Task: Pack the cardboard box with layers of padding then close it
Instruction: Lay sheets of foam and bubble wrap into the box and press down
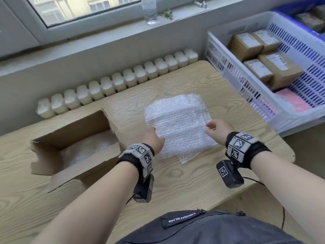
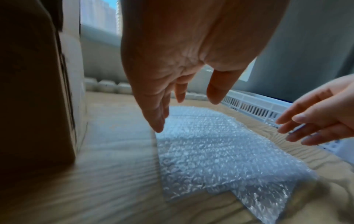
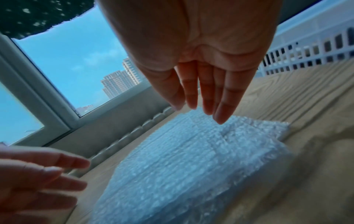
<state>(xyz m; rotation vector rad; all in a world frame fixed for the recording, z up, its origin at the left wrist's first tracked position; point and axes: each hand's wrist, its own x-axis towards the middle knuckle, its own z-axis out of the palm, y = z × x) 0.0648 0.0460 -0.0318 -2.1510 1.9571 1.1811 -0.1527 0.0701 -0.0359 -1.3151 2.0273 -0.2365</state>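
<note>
Both hands — left hand [image 1: 152, 138], right hand [image 1: 219, 128] — hover open-fingered over the bubble wrap [image 1: 177, 124] on the tabletop [image 1: 193, 182], gripping nothing.

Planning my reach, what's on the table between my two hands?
Only the bubble wrap stack lies between the left hand and right hand, shown in the head view.

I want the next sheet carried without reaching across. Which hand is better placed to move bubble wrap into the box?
Probably the left hand: it hovers open at the bubble wrap stack's near-left edge, nearest the open cardboard box. The right hand is on the far side.
</note>
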